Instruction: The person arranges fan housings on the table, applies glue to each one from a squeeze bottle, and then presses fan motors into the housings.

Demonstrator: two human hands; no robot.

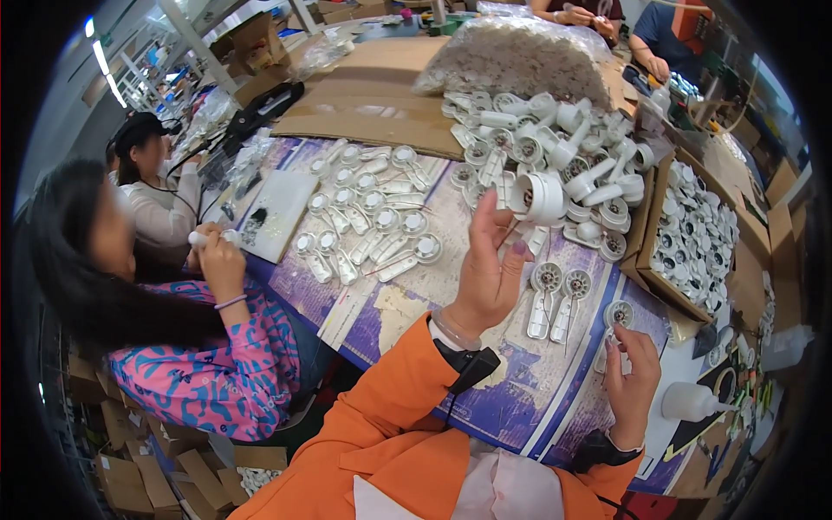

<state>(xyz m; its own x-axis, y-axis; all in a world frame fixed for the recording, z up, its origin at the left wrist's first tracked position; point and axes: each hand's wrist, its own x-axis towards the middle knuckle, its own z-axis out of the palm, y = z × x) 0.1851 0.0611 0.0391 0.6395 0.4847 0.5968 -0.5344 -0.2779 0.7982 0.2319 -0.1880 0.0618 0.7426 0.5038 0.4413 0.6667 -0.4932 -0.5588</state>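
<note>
My left hand (487, 282) is raised over the middle of the table, its fingers closed on a white plastic fan housing (542, 198) with a round, cup-like head. That housing looks lifted off the pile behind it. Lower right, my right hand (634, 381) has its fingers closed about the handle of another fan housing (618, 313), whose round head with a motor inside faces up; part of the handle is hidden by the fingers. Between my hands, two open fan half-shells (553, 299) lie side by side on the table, with thin wires along their handles.
A heap of white fan housings (581, 152) lies ahead. Right of it stands a cardboard box (646, 234) full of white parts. Several half-shells (373, 208) lie in rows at left. A white squeeze bottle (689, 402) is by my right hand. A co-worker (208, 347) sits left.
</note>
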